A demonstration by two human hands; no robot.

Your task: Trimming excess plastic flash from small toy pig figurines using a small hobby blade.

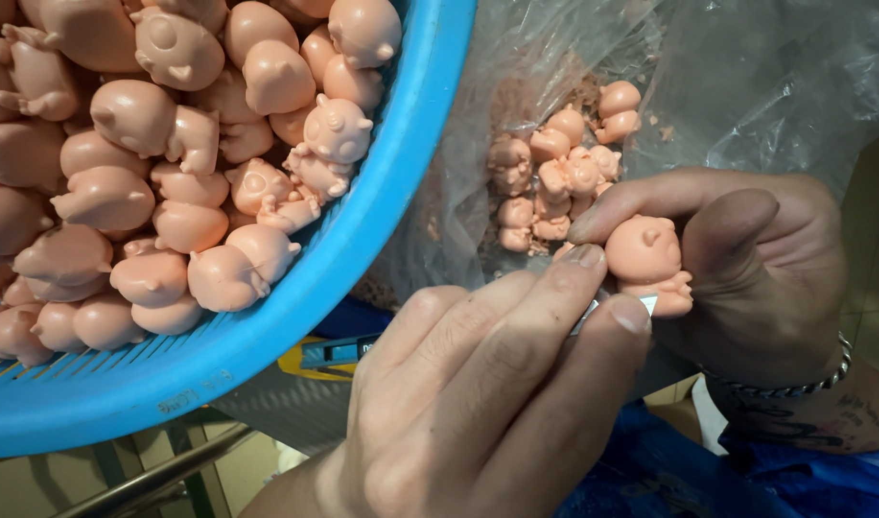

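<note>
The right hand [746, 259] grips a smooth, rounded pink rubbery figurine [647, 264] upright, eared head topmost, beside a crinkly clear plastic bag [746, 77]. The left hand [497, 393] pinches a thin metal blade [593, 312] against its base. More figurines fill a blue slotted basket [363, 259].

A round blue plastic basket [401, 182] with slatted walls is heaped with pink moulded animal figures [171, 163]. Just right of it, a clear plastic bag [746, 77] holds more pink figures [554, 173]. Below the basket lies a yellow utility knife [329, 355].
</note>
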